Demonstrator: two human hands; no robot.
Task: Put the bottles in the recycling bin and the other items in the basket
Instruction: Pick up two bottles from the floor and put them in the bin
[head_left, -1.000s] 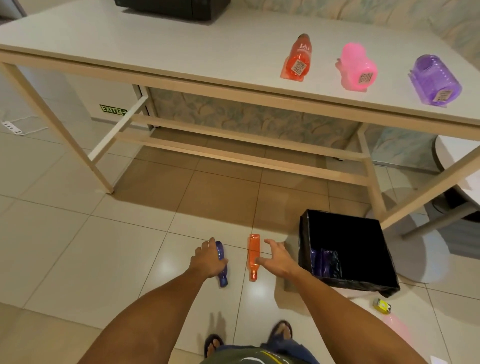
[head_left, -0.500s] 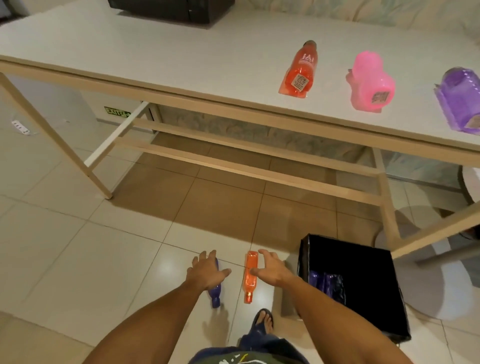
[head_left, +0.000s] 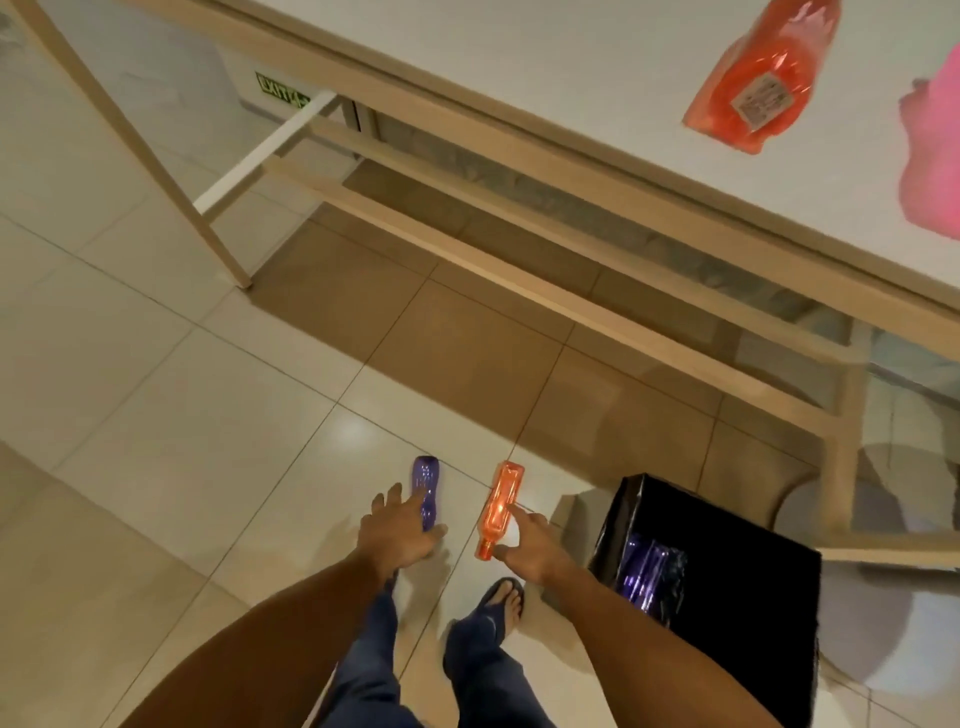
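Change since half a second earlier: both hands had spread away from the bottles, fingers lifting off, and the view had swung so the table ran diagonally across the far right.

Left hand (head_left: 402, 530): fingers splayed and straight, holding nothing, fingertips over the near end of the purple bottle (head_left: 427, 491); whether they touched it could not be told.

Right hand (head_left: 527, 540): fingers loosely extended, holding nothing, forefinger at the right side of the orange bottle (head_left: 497, 506) (contact likely but not certain).

Both bottles: lying flat on the tiled floor (head_left: 208, 415), side by side and apart, the orange one with its cap toward the near side.

Step in hand, as judged: picking up the two floor bottles for recycling, neither one gripped yet. The next move called for each hand to curl round its bottle's body, lift, then carry right to the bin; the smooth round bottles could roll off if only nudged.

Recycling bin (head_left: 727, 561): black, lined, open-topped, on the floor just right of the right hand. Contents: at least one purple bottle (head_left: 647, 577) against the left inner wall; the rest too dark to read.

Table (head_left: 519, 78), far right: a larger orange bottle (head_left: 758, 88) lying on its side with a label showing, and a pink item (head_left: 935, 156) cut off by the frame edge.

Basket: not in view.
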